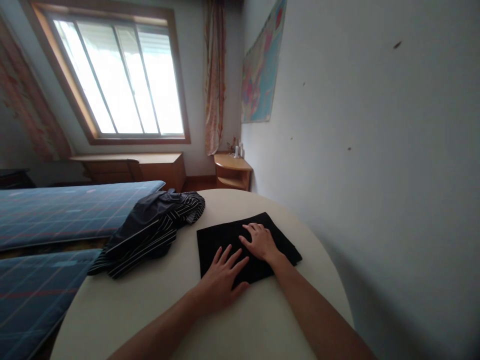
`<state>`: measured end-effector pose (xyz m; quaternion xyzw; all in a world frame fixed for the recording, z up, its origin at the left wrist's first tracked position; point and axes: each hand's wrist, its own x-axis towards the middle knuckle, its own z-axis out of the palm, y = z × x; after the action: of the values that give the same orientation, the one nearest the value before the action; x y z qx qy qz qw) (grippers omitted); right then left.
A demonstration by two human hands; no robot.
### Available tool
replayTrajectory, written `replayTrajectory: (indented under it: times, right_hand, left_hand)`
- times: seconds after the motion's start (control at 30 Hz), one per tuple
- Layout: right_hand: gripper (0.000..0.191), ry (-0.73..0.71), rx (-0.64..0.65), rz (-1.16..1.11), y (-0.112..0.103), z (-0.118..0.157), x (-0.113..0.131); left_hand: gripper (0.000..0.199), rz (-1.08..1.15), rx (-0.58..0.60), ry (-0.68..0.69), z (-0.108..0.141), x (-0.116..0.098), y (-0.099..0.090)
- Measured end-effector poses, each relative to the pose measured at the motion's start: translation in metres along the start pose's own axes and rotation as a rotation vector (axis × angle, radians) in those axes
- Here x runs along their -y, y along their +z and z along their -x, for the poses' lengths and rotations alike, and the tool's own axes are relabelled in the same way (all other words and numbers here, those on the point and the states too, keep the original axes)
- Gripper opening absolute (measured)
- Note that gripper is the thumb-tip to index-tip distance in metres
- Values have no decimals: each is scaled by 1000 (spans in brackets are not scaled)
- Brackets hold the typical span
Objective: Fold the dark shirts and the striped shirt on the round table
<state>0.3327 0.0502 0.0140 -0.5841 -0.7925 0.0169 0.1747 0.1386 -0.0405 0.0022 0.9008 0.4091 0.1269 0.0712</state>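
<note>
A black cloth [221, 235], folded into a flat, roughly four-sided shape, lies on a round cream table [157, 310]. My left hand [221, 280] rests on the cloth's near left part with its fingers spread and holds nothing. Farther to the right, my right hand [259, 241] lies on the middle of the cloth, fingers apart and slightly bent, also holding nothing. At the cloth's right corner, layered edges show. A dark garment with white stripes [150, 230] lies crumpled at the table's left edge, apart from both hands.
Blue checked mattresses [75, 212] stand left of the table, partly under the striped garment. A white wall [367, 150] with a map [262, 70] runs along the right. Beyond the table are a wooden corner shelf [232, 162], a desk [161, 159] and a window [120, 80].
</note>
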Motion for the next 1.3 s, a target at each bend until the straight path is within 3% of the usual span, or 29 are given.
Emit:
replayTrajectory:
  times: [0.2, 0.6, 0.7, 0.87, 0.93, 1.07, 1.3]
  right_hand:
    - [58, 82, 44, 8, 1, -1, -21]
    - [55, 99, 37, -14, 8, -4, -25]
    - [55, 93, 31, -18, 7, -4, -26]
    - [55, 92, 28, -25, 8, -5, -26]
    - [56, 90, 32, -23, 8, -5, -26]
    - [56, 86, 30, -19, 10, -5, -28]
    - [56, 81, 35, -24, 7, -4, -27]
  left_hand:
    - [63, 10, 32, -2, 0, 0, -3]
    - [63, 59, 6, 17, -3, 4, -4]
    - [54, 102, -2, -5, -5, 5, -10]
    - [42, 166, -139, -103, -11, 18, -16]
    - [46, 102, -172, -142, -12, 25, -14]
    - [60, 2, -105, -179, -13, 32, -7]
    - [60, -22, -84, -178, -13, 31, -5]
